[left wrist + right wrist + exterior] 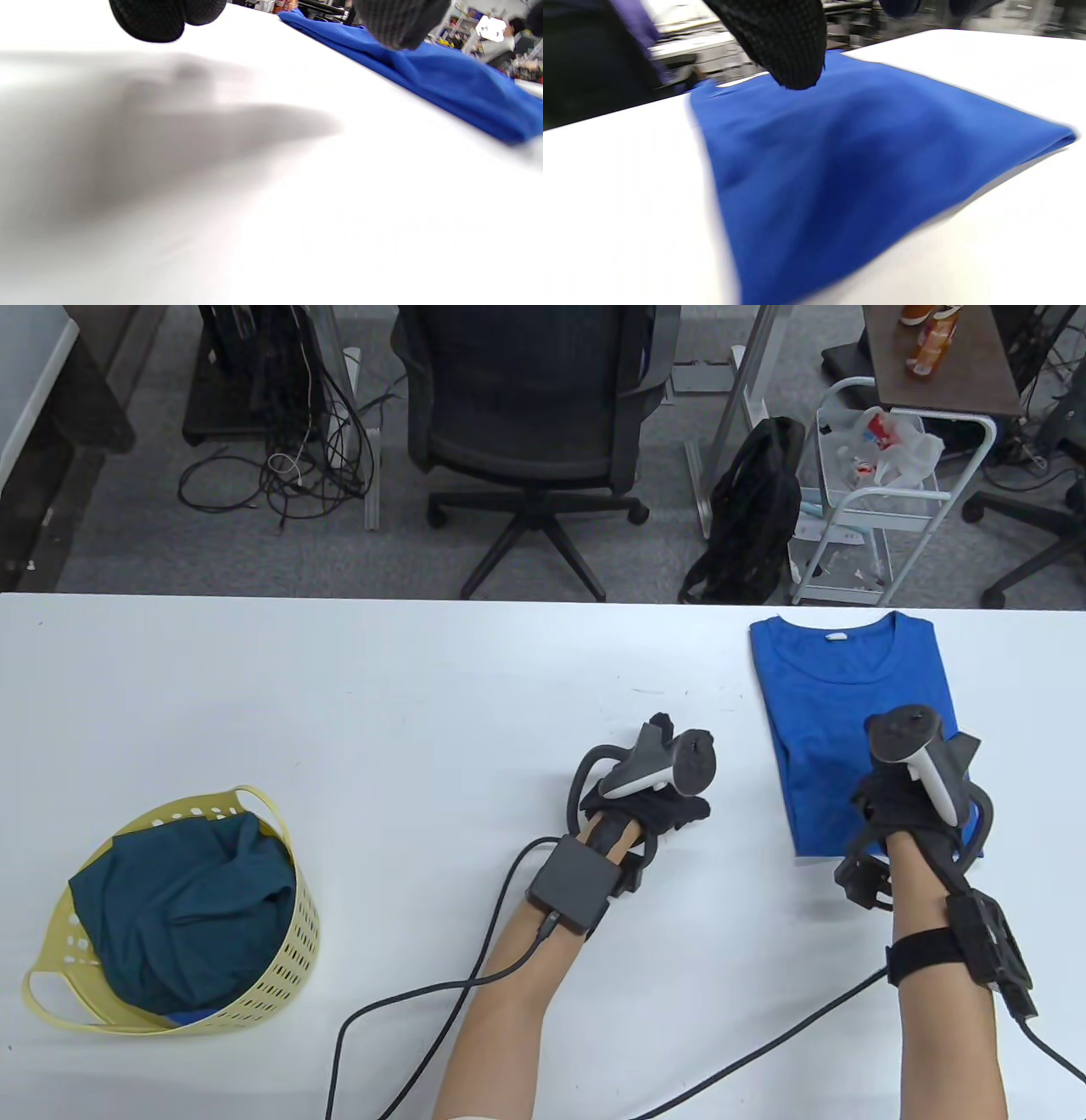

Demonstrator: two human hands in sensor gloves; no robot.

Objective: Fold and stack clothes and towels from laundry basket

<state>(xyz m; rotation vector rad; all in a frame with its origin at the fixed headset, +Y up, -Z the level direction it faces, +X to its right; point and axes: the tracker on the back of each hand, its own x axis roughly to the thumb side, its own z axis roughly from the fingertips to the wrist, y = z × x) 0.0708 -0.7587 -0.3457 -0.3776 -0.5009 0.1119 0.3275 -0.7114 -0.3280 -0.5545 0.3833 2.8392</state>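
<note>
A folded blue T-shirt (853, 704) (445, 80) (861, 148) lies flat at the table's right, collar toward the far edge. My right hand (891, 806) hovers over its near right corner; a gloved finger (785, 42) hangs just above the cloth and grips nothing. My left hand (674, 797) is over bare table left of the shirt, its fingertips (148, 21) off the surface and empty. A yellow laundry basket (280, 976) stands at the near left with a dark teal garment (187, 899) bunched inside and a bit of blue cloth under it.
The white table (339, 712) stretches between basket and shirt. Black cables (441, 993) trail from both wrists across the near edge. Beyond the far edge are an office chair (526, 415), a black bag (755, 509) and a white cart (874, 492).
</note>
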